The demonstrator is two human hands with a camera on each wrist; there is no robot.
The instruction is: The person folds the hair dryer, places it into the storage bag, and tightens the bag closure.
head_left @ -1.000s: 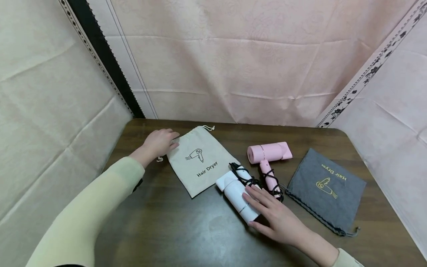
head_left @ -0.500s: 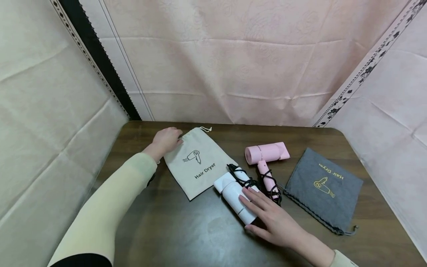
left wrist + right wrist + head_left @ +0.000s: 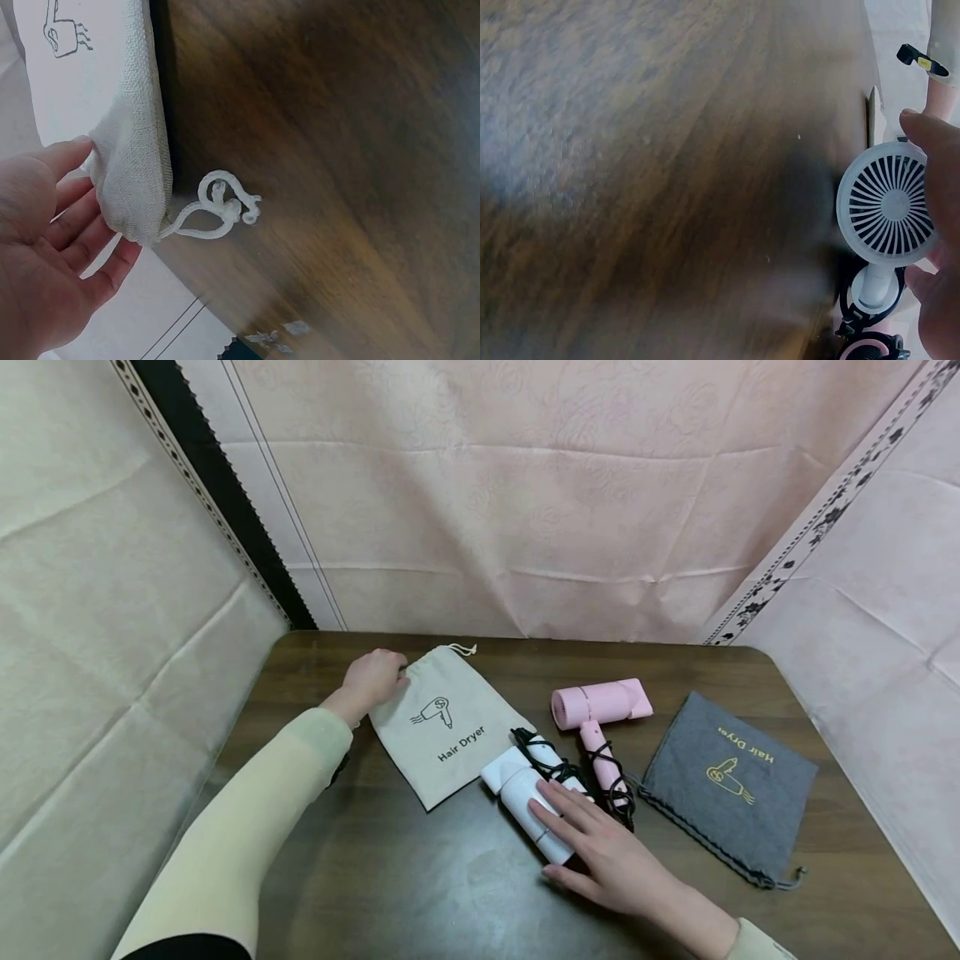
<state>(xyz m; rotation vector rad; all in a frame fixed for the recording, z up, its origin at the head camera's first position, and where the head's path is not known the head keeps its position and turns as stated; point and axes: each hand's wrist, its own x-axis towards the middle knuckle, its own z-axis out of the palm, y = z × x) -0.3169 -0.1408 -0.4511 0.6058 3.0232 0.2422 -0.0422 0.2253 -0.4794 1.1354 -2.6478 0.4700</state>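
Note:
My left hand (image 3: 375,679) pinches the top corner of a cream drawstring bag (image 3: 442,718) printed "Hair Dryer". In the left wrist view, the thumb lies over the cloth (image 3: 131,165) and the fingers are under it. A white cord (image 3: 217,210) loops out beside them. Over the white hair dryer (image 3: 521,797), my right hand (image 3: 611,852) lies with its fingers spread and fairly straight across the barrel, the thumb beside its rear end. The right wrist view shows the dryer's round slatted grille (image 3: 892,202) close to that hand. A black power cord (image 3: 551,764) is wound around the dryer's handle.
Behind the white dryer lies a pink hair dryer (image 3: 600,703), its handle wrapped in black cord. A dark grey drawstring bag (image 3: 731,793) rests at the right of the brown wooden table (image 3: 375,877). Pale cloth hangings (image 3: 480,527) enclose the far side and both sides.
My left hand has shifted slightly right and farther over the cream bag's corner. The right hand has slid a little left across the white hair dryer. The view itself moved slightly.

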